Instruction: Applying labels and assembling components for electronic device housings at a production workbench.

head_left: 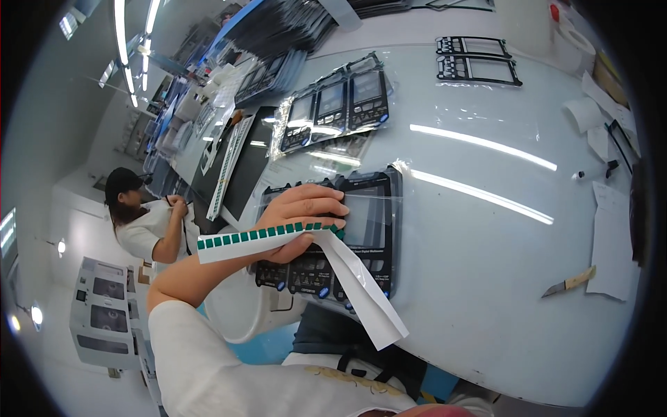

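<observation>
My left hand [299, 208] reaches in from the lower left and lies over a set of black printed panels [375, 260] with clear windows, near the table's front edge. Between its thumb and fingers is a white paper strip [368, 306] with a row of small green square stickers along one edge. The strip bends at my fingertips: one length runs left over my forearm, and the other hangs down past the panels' near edge. Parts of the panels are hidden under the hand and strip. My right hand is not in view.
Beyond lies another panel sheet [332, 104] in clear film, with piled panels [278, 28] behind. Another sticker strip [229, 167] rests on a dark board. A small knife [570, 281] and papers [611, 236] lie right. A person in a cap [149, 215] stands left.
</observation>
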The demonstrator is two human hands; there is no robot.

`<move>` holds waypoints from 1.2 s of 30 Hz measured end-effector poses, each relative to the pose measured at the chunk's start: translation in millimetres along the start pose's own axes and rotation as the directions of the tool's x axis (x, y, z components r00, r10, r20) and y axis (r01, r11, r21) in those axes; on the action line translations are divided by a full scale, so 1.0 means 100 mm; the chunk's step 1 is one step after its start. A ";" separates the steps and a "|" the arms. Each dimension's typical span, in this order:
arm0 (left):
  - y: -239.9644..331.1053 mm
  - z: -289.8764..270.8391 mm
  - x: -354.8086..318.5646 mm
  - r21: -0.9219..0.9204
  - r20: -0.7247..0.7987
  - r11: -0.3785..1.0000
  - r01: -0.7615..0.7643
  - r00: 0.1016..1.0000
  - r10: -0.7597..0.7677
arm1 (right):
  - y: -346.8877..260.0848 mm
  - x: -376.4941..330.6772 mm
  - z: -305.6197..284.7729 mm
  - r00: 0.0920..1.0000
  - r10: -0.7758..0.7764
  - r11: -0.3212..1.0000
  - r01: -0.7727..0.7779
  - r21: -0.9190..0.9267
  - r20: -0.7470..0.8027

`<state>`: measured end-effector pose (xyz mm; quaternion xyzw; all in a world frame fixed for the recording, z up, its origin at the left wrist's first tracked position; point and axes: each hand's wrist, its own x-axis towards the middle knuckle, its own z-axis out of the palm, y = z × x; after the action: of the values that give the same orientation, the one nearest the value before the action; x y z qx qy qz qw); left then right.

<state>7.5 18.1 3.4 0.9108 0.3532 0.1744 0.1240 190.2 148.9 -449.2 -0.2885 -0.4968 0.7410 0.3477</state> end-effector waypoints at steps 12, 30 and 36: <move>0.00 -0.01 0.04 0.009 0.016 0.999 -0.034 0.999 0.034 | 0.45 0.07 0.32 0.999 -0.021 0.993 0.024 -0.118 0.032; 0.04 -0.01 0.05 0.082 0.010 0.997 -0.006 1.000 0.006 | 1.37 -0.42 0.79 0.999 0.032 0.974 -0.041 -0.222 -0.044; 0.07 0.01 0.08 0.096 -0.016 0.995 -0.028 0.999 0.030 | 1.38 -0.74 0.88 0.999 0.047 0.946 -0.051 -0.322 -0.021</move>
<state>17.7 18.1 7.2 0.9191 0.3489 0.1670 0.0747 134.1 5.8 -542.4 -0.3583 -0.6015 0.6564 0.2808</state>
